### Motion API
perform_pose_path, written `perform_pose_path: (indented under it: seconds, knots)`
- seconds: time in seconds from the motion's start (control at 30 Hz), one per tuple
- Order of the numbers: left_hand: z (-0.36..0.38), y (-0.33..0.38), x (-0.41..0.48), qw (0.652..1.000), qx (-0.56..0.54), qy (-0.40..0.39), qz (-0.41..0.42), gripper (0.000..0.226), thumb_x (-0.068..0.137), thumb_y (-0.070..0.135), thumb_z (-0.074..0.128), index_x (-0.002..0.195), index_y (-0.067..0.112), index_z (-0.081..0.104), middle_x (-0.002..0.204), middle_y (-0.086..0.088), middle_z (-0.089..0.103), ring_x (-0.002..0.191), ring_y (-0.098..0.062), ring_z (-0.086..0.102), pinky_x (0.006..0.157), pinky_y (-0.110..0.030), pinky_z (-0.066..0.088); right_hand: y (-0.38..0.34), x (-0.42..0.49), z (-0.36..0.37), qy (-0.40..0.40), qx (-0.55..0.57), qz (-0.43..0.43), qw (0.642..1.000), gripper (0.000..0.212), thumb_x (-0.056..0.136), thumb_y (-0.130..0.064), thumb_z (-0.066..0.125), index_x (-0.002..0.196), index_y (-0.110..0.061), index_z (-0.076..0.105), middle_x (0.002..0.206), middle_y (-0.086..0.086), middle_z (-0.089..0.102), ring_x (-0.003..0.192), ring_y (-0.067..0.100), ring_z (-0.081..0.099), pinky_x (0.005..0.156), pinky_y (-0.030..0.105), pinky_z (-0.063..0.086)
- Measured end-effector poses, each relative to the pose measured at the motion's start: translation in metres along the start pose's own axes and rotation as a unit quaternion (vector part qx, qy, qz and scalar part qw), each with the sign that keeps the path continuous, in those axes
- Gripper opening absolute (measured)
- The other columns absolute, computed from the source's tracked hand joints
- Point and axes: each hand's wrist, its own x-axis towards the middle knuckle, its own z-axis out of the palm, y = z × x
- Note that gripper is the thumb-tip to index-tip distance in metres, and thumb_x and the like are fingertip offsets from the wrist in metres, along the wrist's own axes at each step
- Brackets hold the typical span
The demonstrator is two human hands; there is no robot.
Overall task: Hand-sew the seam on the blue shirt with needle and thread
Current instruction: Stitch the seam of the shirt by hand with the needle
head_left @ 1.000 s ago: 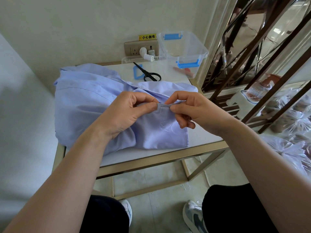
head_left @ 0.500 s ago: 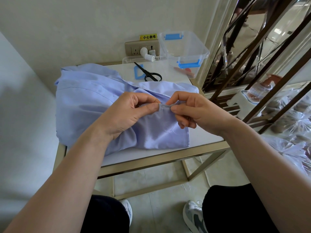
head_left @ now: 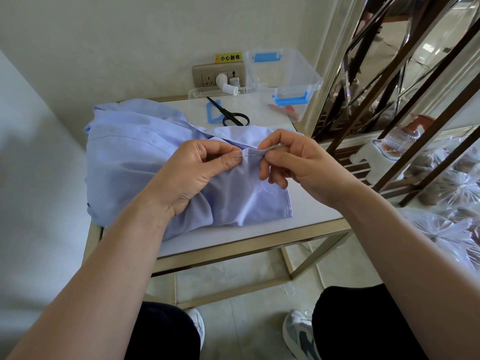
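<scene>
Head: right hand [head_left: 293,162], needle [head_left: 253,152] farther right

Black scissors [head_left: 231,114] lie at the back of the white tabletop [head_left: 311,211], beside a clear plastic box [head_left: 298,71] with blue latches. A wall socket [head_left: 205,74] holds a white plug [head_left: 226,84] beneath a yellow warning label [head_left: 228,57]. Tied plastic bags [head_left: 454,229] sit at right.
</scene>
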Motion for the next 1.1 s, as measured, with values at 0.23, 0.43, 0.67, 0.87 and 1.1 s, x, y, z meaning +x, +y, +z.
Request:
perform_pose_path:
  seconds: [0.23, 0.43, 0.67, 0.87, 1.1]
  knots:
    - [0.005, -0.001, 0.000, 1.000, 0.001, -0.010, -0.001, 0.008, 0.088, 0.012, 0.067, 0.084, 0.013, 0.074, 0.079, 0.006, 0.071, 0.080, -0.003, 0.061, 0.078, -0.012, 0.048, -0.002, -0.001, 0.005, -0.039, 0.007, 0.001, 0.999, 0.011, 0.102, -0.001, 0.042, 0.108, -0.008, 0.048, 0.076, 0.012, 0.067, 0.053, 0.017, 0.048, 0.062, 0.022, 0.047]
    - [0.007, -0.001, 0.001, 0.998, 0.024, 0.056, -0.005, 0.008, 0.088, 0.015, 0.070, 0.082, 0.017, 0.075, 0.072, 0.011, 0.071, 0.072, 0.003, 0.061, 0.072, -0.009, 0.046, 0.006, 0.002, 0.011, 0.102, -0.176, -0.053, 0.978, 0.019, 0.093, -0.009, 0.064, 0.109, -0.015, 0.056, 0.100, 0.003, 0.065, 0.077, 0.019, 0.059, 0.076, 0.027, 0.049]
    - [0.012, -0.001, 0.000, 0.998, 0.040, 0.036, -0.020, 0.009, 0.087, 0.018, 0.071, 0.079, 0.017, 0.075, 0.065, 0.012, 0.067, 0.065, 0.003, 0.055, 0.064, -0.008, 0.039, 0.011, 0.005, 0.018, 0.168, -0.316, -0.224, 0.906, 0.006, 0.084, -0.014, 0.076, 0.087, -0.018, 0.072, 0.101, 0.003, 0.055, 0.090, 0.003, 0.052, 0.086, 0.008, 0.036]
    - [0.013, 0.001, -0.002, 0.996, 0.087, 0.030, -0.019, 0.024, 0.090, 0.020, 0.067, 0.067, 0.021, 0.069, 0.047, 0.017, 0.048, 0.049, 0.001, 0.040, 0.050, -0.007, 0.029, 0.010, 0.008, 0.024, 0.169, -0.400, -0.304, 0.848, 0.007, 0.089, -0.021, 0.068, 0.088, -0.015, 0.070, 0.106, 0.001, 0.055, 0.099, 0.015, 0.052, 0.088, 0.039, 0.039]
    - [0.013, -0.003, -0.001, 0.998, 0.046, 0.038, -0.020, 0.011, 0.088, 0.020, 0.070, 0.079, 0.015, 0.077, 0.069, 0.004, 0.067, 0.067, 0.000, 0.053, 0.065, -0.012, 0.039, 0.009, 0.007, 0.019, 0.143, -0.335, -0.246, 0.898, 0.006, 0.084, -0.004, 0.071, 0.086, -0.010, 0.069, 0.080, -0.003, 0.067, 0.075, 0.005, 0.059, 0.075, 0.012, 0.040]
